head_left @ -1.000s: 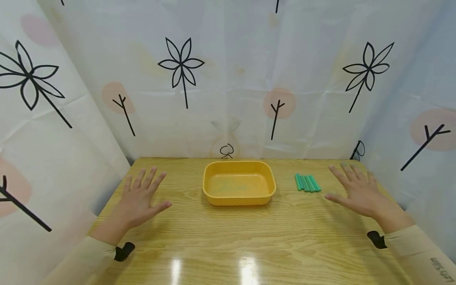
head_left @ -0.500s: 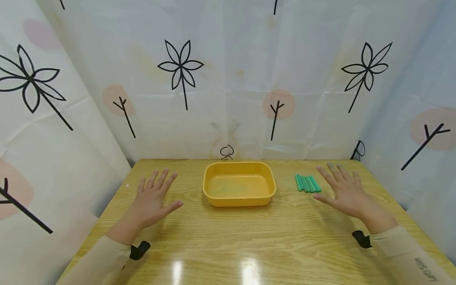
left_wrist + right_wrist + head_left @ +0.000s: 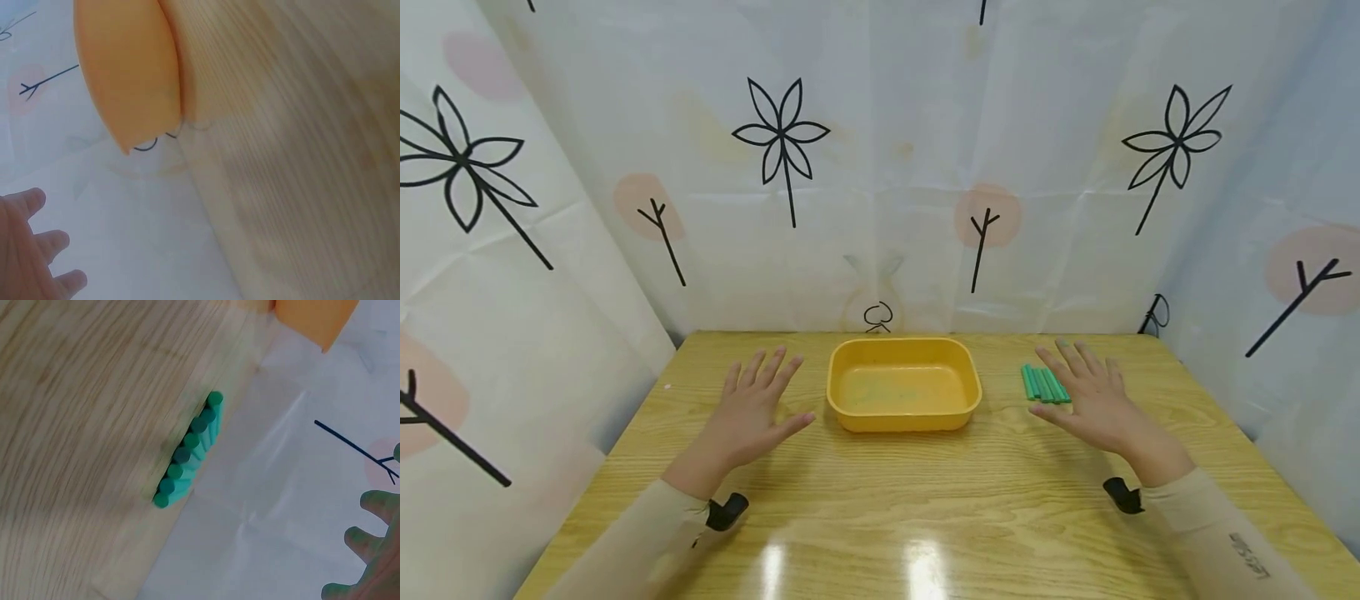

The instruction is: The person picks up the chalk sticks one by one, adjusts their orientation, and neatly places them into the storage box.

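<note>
A yellow rectangular basin (image 3: 904, 423) stands at the middle of the wooden table; its outer wall (image 3: 134, 75) fills the upper part of the left wrist view. To its right lies a row of several green sticks (image 3: 1042, 385), side by side; their round ends (image 3: 191, 440) face the right wrist camera. My left hand (image 3: 748, 421) hovers left of the basin, fingers spread, holding nothing. Over the table on the right, my right hand (image 3: 1097, 408) is spread too, its thumb and fingers beside the sticks and covering part of them in the head view. It holds nothing.
Printed white cloth (image 3: 865, 167) hangs behind the table and along both sides. A thin black cable (image 3: 1152, 315) shows at the back right corner. The table (image 3: 865, 508) reflects light near its front.
Both hands have moved inward toward the basin, the left one rightward and the right one leftward. The basin and the green sticks have stayed in place.
</note>
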The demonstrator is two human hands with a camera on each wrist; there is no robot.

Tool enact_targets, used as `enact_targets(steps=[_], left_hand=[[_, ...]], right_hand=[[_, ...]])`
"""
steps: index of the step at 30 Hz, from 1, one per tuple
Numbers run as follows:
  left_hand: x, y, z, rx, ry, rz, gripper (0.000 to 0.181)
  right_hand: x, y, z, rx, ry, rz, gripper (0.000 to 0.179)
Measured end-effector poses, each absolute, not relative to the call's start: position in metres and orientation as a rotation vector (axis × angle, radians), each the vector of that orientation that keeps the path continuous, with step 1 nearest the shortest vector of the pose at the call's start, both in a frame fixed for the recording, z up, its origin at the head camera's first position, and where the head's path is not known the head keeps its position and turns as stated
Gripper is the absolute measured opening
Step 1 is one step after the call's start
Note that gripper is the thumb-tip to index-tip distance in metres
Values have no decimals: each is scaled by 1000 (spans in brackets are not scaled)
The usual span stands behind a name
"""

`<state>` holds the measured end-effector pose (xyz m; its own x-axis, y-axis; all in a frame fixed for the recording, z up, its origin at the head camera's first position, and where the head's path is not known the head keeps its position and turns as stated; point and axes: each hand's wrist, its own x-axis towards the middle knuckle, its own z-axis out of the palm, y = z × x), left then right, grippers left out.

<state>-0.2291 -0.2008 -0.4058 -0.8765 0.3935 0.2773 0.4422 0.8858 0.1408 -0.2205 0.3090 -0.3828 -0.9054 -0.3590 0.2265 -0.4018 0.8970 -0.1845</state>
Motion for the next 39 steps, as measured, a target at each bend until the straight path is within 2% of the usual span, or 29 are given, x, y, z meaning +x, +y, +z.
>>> enact_targets(steps=[19, 39], left_hand=[[-250, -159, -401, -615, -2880, -413, 90], [-259, -137, -397, -543, -2973, -596, 92]], right_hand=[[-233, 270, -374, 638, -2866, 425, 88], [-251, 226, -379, 699, -2894, 455, 90]])
